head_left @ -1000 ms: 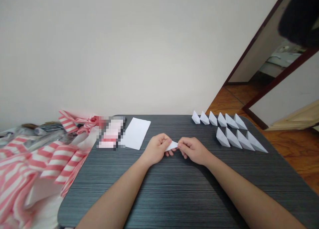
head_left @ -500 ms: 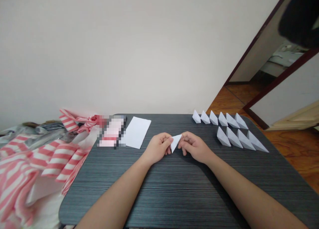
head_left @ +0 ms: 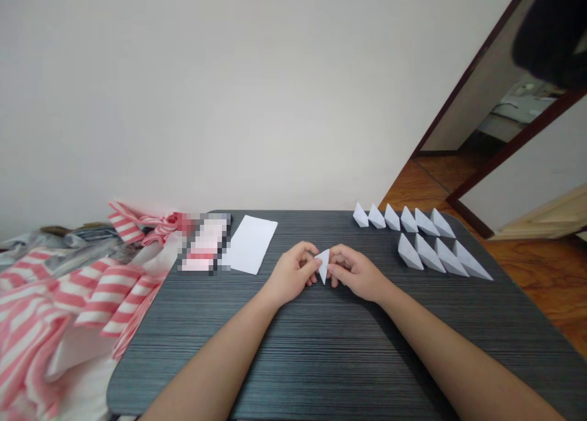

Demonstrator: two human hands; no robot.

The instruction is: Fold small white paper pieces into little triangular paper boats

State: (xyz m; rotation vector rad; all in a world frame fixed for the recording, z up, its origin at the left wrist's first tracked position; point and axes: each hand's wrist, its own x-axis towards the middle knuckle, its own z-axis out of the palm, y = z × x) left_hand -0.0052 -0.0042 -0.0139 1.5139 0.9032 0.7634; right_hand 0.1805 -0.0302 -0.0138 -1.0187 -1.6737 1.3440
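Our left hand (head_left: 291,273) and right hand (head_left: 355,274) pinch, both grips pressed close on a small white paper triangle (head_left: 323,265), held over the middle of the dark worktop (head_left: 348,354). Compared with earlier, its tip now points straight down.

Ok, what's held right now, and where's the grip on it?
A folded white paper triangle, pinched along its upper part by the left hand and right hand; lower tip free.

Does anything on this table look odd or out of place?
Yes, one thing: a pixelated pink-and-white rectangular patch on the far edge of the dark grey striped tabletop, beside a white paper sheet, is too blurred to identify. The rows of folded white paper pieces look neat.
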